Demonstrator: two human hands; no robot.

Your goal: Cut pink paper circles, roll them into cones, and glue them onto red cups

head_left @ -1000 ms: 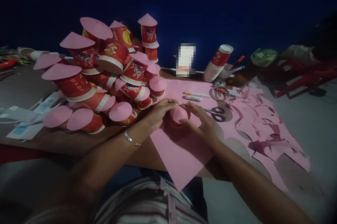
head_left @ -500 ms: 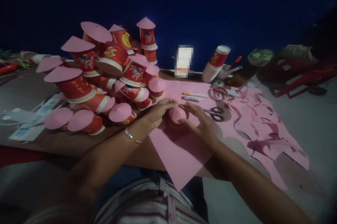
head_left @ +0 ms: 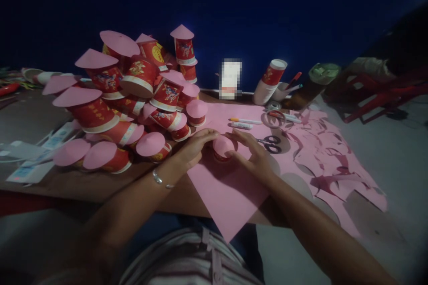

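A small red paper cup with a pink paper cone top (head_left: 222, 146) stands on a pink paper sheet (head_left: 227, 191) near the table's front edge. My left hand (head_left: 195, 144) curls round the cup's left side, fingers pressed on the cone. My right hand (head_left: 252, 153) cups its right side, fingertips touching the pink top. Both hands hold the same cup between them. A bracelet shows on my left wrist.
A big pile of red cups with pink cone tops (head_left: 133, 93) fills the table's left. Scissors (head_left: 272, 144), a tape roll (head_left: 272, 118), markers (head_left: 245, 121) and a stack of cups (head_left: 269, 80) lie beyond my hands. Pink paper scraps (head_left: 331, 164) spread right. A red chair (head_left: 377, 93) stands far right.
My hands stay on the cup with only slight finger shifts; the view has drifted a little, so everything sits slightly further left in the frame.
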